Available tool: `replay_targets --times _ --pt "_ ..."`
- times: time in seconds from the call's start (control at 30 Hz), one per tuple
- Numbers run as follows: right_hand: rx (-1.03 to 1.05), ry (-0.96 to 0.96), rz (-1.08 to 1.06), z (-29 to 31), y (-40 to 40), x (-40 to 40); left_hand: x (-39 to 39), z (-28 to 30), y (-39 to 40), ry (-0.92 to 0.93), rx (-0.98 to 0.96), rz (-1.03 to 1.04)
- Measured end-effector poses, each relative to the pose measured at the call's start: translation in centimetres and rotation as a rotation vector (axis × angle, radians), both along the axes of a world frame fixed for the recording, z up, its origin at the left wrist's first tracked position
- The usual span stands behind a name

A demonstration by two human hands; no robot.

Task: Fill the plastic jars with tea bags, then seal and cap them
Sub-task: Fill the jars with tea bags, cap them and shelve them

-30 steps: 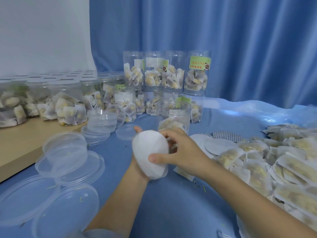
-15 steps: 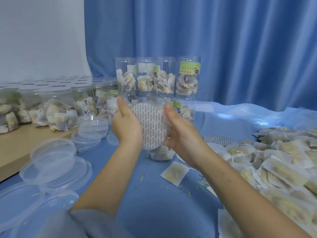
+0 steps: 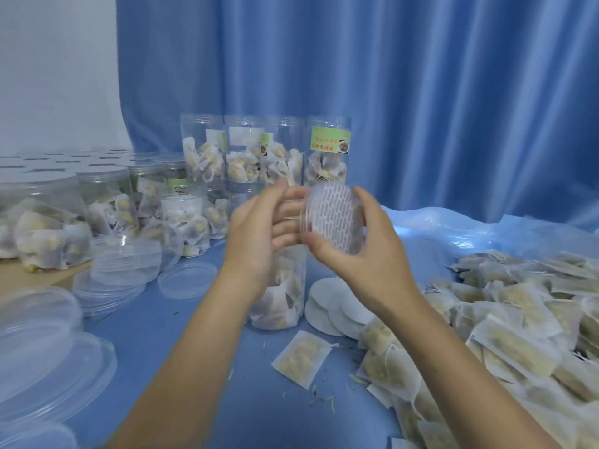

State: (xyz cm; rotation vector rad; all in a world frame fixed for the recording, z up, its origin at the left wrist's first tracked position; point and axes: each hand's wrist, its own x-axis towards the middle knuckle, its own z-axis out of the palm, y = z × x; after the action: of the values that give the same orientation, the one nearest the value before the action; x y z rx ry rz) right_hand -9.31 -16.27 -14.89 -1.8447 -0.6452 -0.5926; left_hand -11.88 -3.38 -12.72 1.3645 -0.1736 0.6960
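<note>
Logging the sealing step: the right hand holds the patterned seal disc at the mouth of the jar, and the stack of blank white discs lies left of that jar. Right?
Not quite. The head view shows the right hand holding the patterned seal disc at the jar, but the stack of blank white discs lies right of it.

Bright, even, cool-toned throughout, tinted blue by the curtain behind the hands. Soft, faint shadows only. White glare on the plastic sheet just right of the right hand. Slightly soft overall; blurred most on the left hand and on the clear lids far left. Stretched and bowed toward the edges.
</note>
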Motion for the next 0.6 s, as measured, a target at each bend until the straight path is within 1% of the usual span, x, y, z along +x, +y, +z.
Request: replay_targets --times 0.03,0.07,0.1,0.13,0.17,0.2,0.27,0.33,0.37,0.43,0.53,0.6 --pt "0.047 0.056 0.001 0.0 0.0 0.2 0.1 -0.6 0.8 -0.093 0.022 0.161" --pt "0.091 0.117 0.008 0.0 0.1 0.5 0.3 -1.5 1.6 -0.165 0.063 0.400" --pt "0.124 0.174 0.019 0.2 0.3 0.9 0.5 -2.6 2.4 -0.194 0.081 0.620" --pt "0.130 0.212 0.029 0.6 0.7 1.5 0.8 -3.6 3.0 -0.182 0.070 0.745" --pt "0.098 0.231 0.037 1.2 1.1 2.1 1.0 -4.7 3.5 -0.142 0.067 0.748" --pt "0.033 0.235 0.050 1.9 1.6 2.9 1.4 -5.9 3.8 -0.075 0.089 0.667" --pt "-0.179 0.240 0.082 3.1 2.7 4.4 2.0 -8.1 4.0 0.095 0.191 0.448" --pt "-0.393 0.226 0.134 3.6 3.7 5.6 2.4 -9.5 3.6 0.217 0.310 0.320" --pt "-0.466 0.221 0.162 3.9 4.2 6.0 2.7 -10.0 3.5 0.246 0.334 0.287" --pt "-0.564 0.213 0.208 4.6 4.9 6.7 3.2 -10.4 3.4 0.281 0.324 0.254" --pt "-0.715 0.208 0.300 5.6 6.0 7.1 3.9 -10.8 3.7 0.314 0.295 0.275" --pt "-0.802 0.193 0.394 5.7 6.9 7.2 4.1 -10.9 3.8 0.299 0.286 0.269"
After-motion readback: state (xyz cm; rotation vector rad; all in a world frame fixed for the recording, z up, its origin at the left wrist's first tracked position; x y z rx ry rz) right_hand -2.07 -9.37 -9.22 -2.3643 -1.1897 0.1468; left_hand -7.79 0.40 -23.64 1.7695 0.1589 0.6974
